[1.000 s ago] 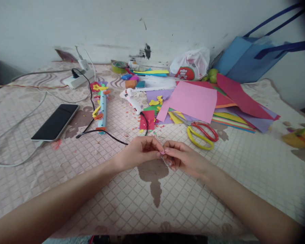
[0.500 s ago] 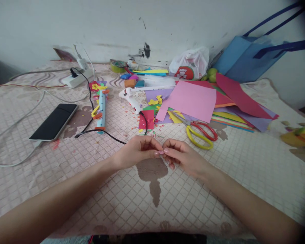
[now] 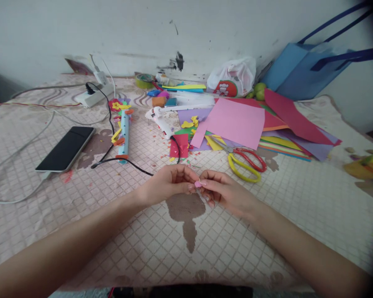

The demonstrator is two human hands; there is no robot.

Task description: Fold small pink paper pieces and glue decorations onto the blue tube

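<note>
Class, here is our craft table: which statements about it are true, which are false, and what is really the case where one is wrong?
1. The left hand and right hand meet at a small pink piece. True.
2. The glue gun is in the right hand. False: the glue gun lies on the tablecloth.
3. The scissors have one red and one yellow handle. True.
4. The phone has a brightly lit screen. False: the phone's screen is dark.
5. Green fruit sits beside the white plastic bag. True.
</note>
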